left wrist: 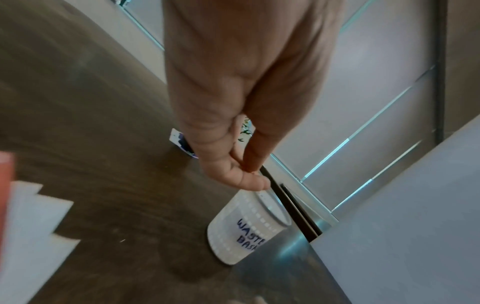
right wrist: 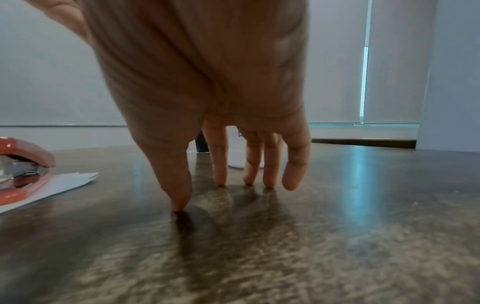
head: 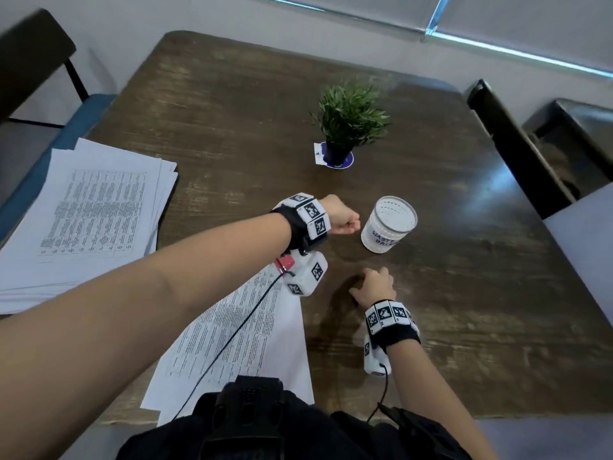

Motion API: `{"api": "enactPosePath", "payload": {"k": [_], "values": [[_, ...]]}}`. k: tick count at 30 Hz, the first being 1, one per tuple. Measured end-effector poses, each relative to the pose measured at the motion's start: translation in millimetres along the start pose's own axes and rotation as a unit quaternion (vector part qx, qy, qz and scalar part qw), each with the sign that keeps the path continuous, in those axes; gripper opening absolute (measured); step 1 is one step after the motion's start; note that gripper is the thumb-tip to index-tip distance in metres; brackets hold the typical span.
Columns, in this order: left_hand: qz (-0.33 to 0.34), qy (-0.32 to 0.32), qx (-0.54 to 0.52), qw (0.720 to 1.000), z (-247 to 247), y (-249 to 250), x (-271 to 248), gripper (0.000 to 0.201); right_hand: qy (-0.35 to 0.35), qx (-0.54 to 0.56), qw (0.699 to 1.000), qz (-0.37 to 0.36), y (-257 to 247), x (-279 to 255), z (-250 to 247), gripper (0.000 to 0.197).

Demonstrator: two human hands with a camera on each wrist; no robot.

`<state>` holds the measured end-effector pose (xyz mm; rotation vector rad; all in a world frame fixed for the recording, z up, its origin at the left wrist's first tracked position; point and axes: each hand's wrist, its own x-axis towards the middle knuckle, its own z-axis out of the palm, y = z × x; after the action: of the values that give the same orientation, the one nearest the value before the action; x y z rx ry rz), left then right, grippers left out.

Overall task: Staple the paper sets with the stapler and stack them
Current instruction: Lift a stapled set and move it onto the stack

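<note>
Resting spread fingertips on the table [head: 464, 227], the right hand [head: 373, 287] holds nothing; papers [head: 238, 330] lie nearer, the stapler [right wrist: 23, 172] on their corner. The left hand [head: 341, 219], fingers pinched together over the waste cup [head: 388, 224], seems to be discarding something unseen; next it likely goes back to the stapler.

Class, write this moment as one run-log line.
left hand: pinched above waste basket cup | right hand: fingertips on table | stapler: on paper set

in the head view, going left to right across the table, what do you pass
paper stack → stapler → left hand → waste basket cup
</note>
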<state>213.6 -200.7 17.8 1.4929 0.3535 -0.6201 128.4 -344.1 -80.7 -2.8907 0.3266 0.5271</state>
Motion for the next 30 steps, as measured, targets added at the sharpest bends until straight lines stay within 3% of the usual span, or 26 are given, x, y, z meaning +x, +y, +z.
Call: {"api": "enactPosePath", "payload": {"k": [7,15,21,26,28,30], "values": [[0.033,-0.014,0.011,0.999,48,40,14,0.010,-0.007,0.054,0.997,-0.057,30,10,-1,0.042],[0.050,-0.008,0.014,0.999,78,51,26,0.029,0.004,0.101,0.991,-0.084,55,21,-3,0.030],[0.063,-0.008,0.024,0.998,77,45,29,0.030,0.002,0.102,0.990,-0.096,60,27,-3,0.026],[0.154,0.142,0.012,0.978,50,16,36,0.016,-0.035,0.145,0.985,-0.084,47,31,-4,0.015],[0.160,0.205,0.012,0.966,30,-5,37,0.015,-0.058,0.178,0.979,-0.083,37,30,-1,0.010],[0.149,0.268,0.033,0.951,8,-26,32,0.011,-0.088,0.195,0.972,-0.097,25,28,4,0.019]]}}
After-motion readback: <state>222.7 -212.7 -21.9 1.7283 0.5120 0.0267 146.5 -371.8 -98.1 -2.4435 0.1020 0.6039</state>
